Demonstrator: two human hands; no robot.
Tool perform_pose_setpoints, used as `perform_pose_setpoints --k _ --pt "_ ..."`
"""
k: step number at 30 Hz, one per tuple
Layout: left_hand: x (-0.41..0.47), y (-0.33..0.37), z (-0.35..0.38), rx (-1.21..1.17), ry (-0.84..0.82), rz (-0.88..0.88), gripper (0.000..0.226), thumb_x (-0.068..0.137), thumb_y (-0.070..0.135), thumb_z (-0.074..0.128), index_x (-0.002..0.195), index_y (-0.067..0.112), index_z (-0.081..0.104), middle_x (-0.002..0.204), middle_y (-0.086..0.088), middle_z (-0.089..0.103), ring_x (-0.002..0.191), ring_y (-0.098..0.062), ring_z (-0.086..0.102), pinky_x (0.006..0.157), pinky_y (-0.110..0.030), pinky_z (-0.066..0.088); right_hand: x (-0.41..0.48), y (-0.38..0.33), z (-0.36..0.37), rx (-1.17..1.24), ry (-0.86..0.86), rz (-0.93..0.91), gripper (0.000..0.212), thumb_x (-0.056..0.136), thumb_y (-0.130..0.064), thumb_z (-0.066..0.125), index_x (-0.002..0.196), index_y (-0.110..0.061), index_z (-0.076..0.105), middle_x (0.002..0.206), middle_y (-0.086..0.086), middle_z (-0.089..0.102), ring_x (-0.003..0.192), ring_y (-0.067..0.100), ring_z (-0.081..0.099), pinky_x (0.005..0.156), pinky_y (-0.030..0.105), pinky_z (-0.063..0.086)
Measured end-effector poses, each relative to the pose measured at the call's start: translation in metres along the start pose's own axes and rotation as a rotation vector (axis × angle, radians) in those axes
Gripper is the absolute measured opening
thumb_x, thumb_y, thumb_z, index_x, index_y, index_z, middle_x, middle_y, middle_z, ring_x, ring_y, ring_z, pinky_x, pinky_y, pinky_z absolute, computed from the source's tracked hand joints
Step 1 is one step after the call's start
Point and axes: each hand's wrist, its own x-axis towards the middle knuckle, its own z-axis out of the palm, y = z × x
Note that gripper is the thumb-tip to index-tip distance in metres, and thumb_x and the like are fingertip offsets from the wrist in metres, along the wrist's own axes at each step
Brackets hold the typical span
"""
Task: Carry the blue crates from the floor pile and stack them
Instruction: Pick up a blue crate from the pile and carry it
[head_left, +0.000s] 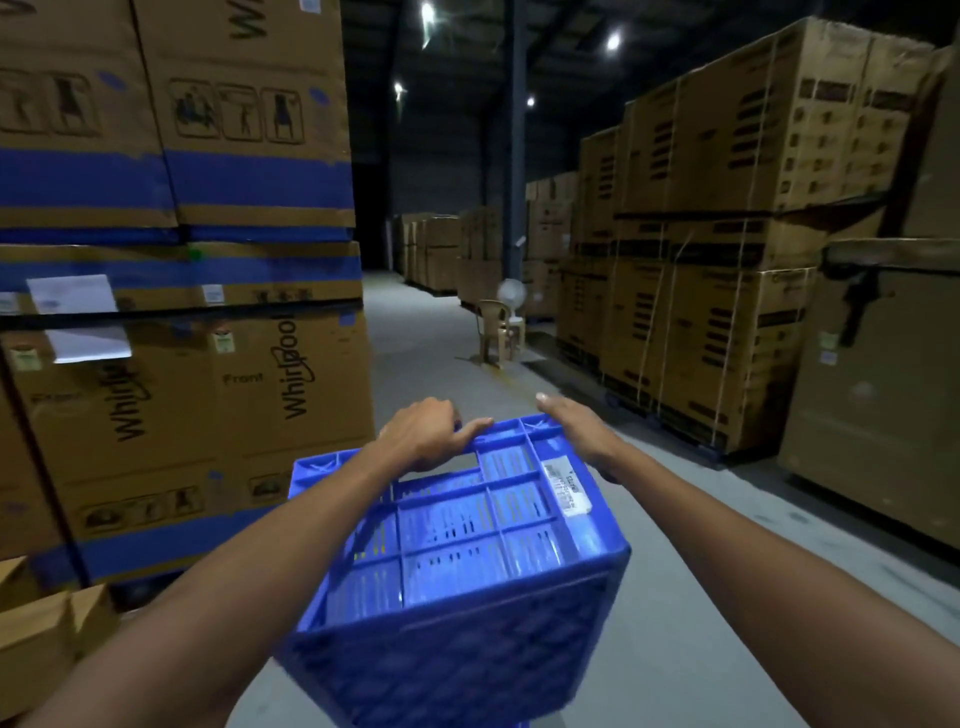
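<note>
Item: one blue crate (467, 545), carried in mid-air before us above the floor (701, 597), tilted, ribbed face uppermost; left hand (428, 431) curled tight over its far rim; right hand (576, 428) clasped the far right corner, thumb on top, other fingers hidden down the side. Hazards, as we judged: both grips sat at one end, so the low near end could swing and slip free; the stacked cartons (208, 374) stood close on the left and might catch a corner; a chair (498, 327) stood ahead in the aisle.
</note>
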Motion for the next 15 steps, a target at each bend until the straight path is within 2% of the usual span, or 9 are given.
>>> perform_pose_setpoints --k 2,4,6,8,9,11,13,15 --pt "0.012 0.018 0.006 -0.046 -0.019 0.106 0.064 0.094 0.064 0.036 0.050 0.018 0.043 0.047 0.000 0.045 0.045 -0.018 0.042 0.049 -0.032 0.027 -0.014 0.005 -0.022 0.123 -0.057 0.080 0.060 0.090 -0.066 0.045 0.105 -0.012 0.067 0.086 0.002 0.074 0.078 0.017 0.071 0.070 0.033 0.052" --pt "0.028 0.036 0.010 -0.088 -0.002 0.164 0.061 0.097 0.058 0.035 0.052 0.018 0.042 0.048 0.000 0.043 0.045 -0.018 0.040 0.051 -0.033 0.027 -0.023 0.020 -0.045 0.198 -0.057 0.090 0.058 0.090 -0.067 0.041 0.089 -0.017 0.070 0.080 0.003 0.074 0.076 0.020 0.069 0.071 0.033 0.046" --pt "0.045 0.058 0.015 -0.125 0.030 0.187 0.061 0.099 0.056 0.033 0.053 0.017 0.042 0.050 -0.002 0.044 0.046 -0.019 0.040 0.052 -0.034 0.027 -0.031 0.031 -0.060 0.327 0.061 0.049 0.053 0.095 -0.060 0.041 0.079 -0.017 0.069 0.078 0.012 0.072 0.076 0.025 0.068 0.078 0.038 0.044" --pt "0.063 0.084 0.023 -0.138 0.053 0.207 0.061 0.099 0.058 0.031 0.056 0.016 0.045 0.053 -0.004 0.046 0.048 -0.021 0.043 0.053 -0.035 0.029 -0.029 0.038 -0.075 0.429 0.303 0.023 0.043 0.098 -0.045 0.044 0.066 -0.019 0.057 0.060 0.010 0.060 0.060 0.023 0.058 0.073 0.038 0.040" --pt "0.072 0.097 0.026 -0.141 0.057 0.210 0.061 0.099 0.058 0.030 0.057 0.016 0.044 0.054 -0.004 0.046 0.049 -0.020 0.043 0.053 -0.035 0.030 -0.024 0.042 -0.085 0.432 0.388 0.006 0.043 0.094 -0.043 0.045 0.056 -0.023 0.048 0.053 0.004 0.052 0.055 0.023 0.052 0.067 0.040 0.037" --pt "0.089 0.124 0.032 -0.164 0.068 0.211 0.061 0.099 0.057 0.029 0.058 0.015 0.043 0.055 -0.004 0.046 0.050 -0.021 0.043 0.055 -0.036 0.031 -0.014 0.054 -0.107 0.338 0.452 -0.036 0.045 0.080 -0.049 0.041 0.044 -0.024 0.039 0.048 -0.002 0.046 0.058 0.027 0.047 0.063 0.045 0.034" --pt "0.103 0.158 0.036 -0.212 0.080 0.216 0.063 0.101 0.054 0.027 0.060 0.011 0.047 0.058 -0.009 0.052 0.054 -0.027 0.050 0.059 -0.039 0.038 -0.003 0.066 -0.128 0.269 0.481 -0.078 0.042 0.074 -0.047 0.036 0.041 -0.021 0.040 0.049 -0.002 0.045 0.060 0.027 0.043 0.061 0.050 0.035" --pt "0.113 0.204 0.042 -0.284 0.086 0.267 0.062 0.104 0.046 0.026 0.065 0.007 0.054 0.070 -0.018 0.063 0.068 -0.034 0.059 0.069 -0.045 0.045 -0.003 0.063 -0.143 0.202 0.529 -0.102 0.041 0.079 -0.039 0.036 0.044 -0.019 0.039 0.052 0.004 0.049 0.058 0.024 0.042 0.061 0.050 0.035"
